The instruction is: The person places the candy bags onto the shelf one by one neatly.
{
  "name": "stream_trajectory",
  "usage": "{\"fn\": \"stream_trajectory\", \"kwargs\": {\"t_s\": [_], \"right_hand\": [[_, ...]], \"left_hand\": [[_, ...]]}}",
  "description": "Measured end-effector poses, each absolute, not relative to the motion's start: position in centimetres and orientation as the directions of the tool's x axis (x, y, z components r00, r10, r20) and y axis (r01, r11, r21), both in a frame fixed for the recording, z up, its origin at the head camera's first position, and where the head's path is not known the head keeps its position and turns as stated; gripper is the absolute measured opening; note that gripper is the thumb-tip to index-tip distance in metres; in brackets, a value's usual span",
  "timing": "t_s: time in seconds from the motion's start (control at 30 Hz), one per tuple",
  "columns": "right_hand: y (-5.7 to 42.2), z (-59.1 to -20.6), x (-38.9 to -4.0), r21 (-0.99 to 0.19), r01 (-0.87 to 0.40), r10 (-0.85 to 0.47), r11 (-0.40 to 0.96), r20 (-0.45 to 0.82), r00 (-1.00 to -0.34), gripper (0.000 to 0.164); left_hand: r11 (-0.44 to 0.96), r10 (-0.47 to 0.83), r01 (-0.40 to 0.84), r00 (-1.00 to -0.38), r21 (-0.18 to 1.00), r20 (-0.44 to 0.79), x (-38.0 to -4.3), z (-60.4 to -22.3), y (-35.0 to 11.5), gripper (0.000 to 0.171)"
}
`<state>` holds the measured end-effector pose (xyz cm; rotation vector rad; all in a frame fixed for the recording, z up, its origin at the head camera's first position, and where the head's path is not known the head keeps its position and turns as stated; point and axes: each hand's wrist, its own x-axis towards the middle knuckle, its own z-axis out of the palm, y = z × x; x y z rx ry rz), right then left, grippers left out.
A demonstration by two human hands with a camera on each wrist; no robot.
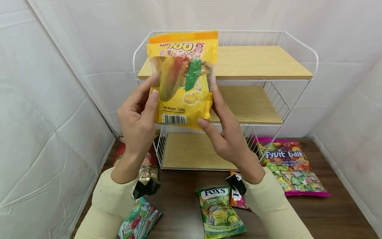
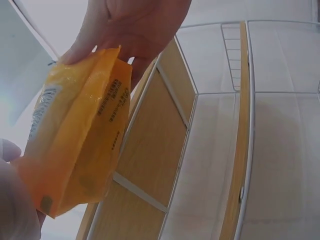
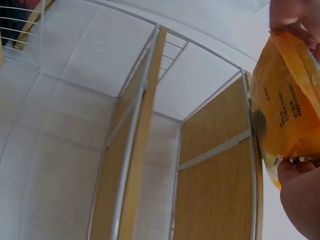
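A yellow bag of mango gummy candy is held upright in front of the shelf, its printed front with a mango picture and barcode turned toward the head camera. My left hand grips its left edge, thumb on the front. On the lower right side my right hand holds it, thumb near the bottom corner. The left wrist view shows the orange underside of the bag between both hands. In the right wrist view the bag appears at the right edge with fingers at its corners.
Behind stands a white wire rack with wooden shelves. On the dark table lie a green Fox's candy bag, an orange packet, a Fruit chews bag, a red bag and a teal packet. White curtains surround it.
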<state>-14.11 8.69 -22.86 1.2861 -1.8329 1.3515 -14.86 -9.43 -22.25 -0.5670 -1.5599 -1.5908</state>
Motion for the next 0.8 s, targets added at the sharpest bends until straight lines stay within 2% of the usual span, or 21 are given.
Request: {"fn": "stream_trajectory", "kwargs": {"t_s": [0.1,0.27,0.53,0.7,0.8], "right_hand": [[8.7,-22.5,-14.2,-0.446,-0.894,-0.375,0.04,0.823,-0.427,0.066],[8.7,-22.0,-14.3,-0.475,-0.879,-0.356,0.054,0.813,-0.461,0.065],[8.5,-20.7,-14.3,-0.468,-0.873,-0.302,0.137,0.82,-0.487,0.067],[8.2,-19.9,-14.2,-0.494,-0.853,-0.275,0.17,0.807,-0.523,0.058],[8.0,-19.3,-14.0,-0.519,-0.834,-0.253,0.186,0.795,-0.551,0.053]], "left_hand": [[0.096,-0.234,0.797,-0.565,0.597,0.791,-15.1,-22.1,-9.4,0.03],[0.092,-0.156,0.827,-0.538,0.555,0.828,-15.4,-21.8,-9.6,0.036],[0.05,-0.04,0.848,-0.526,0.527,0.85,-15.6,-21.1,-9.5,0.048],[0.052,0.013,0.852,-0.523,0.521,0.852,-16.3,-21.0,-9.8,0.057],[0.028,0.033,0.84,-0.543,0.542,0.839,-16.4,-20.9,-10.0,0.062]]}}
